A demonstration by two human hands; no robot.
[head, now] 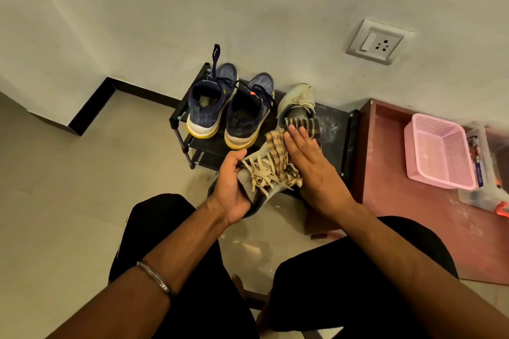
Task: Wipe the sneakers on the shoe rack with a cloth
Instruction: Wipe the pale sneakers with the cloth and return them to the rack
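My left hand grips a grey sneaker with beige laces, held in front of the black shoe rack. With straight fingers, my right hand presses a checked beige cloth flat against the sneaker's side. The second grey sneaker stands on the rack's top shelf behind the cloth. Two navy sneakers with yellow-edged white soles sit side by side at the rack's left, heels toward me.
A reddish wooden surface lies right of the rack, carrying a pink plastic basket and a clear box. A wall socket is above. Beige floor tiles spread to the left. My knees fill the bottom.
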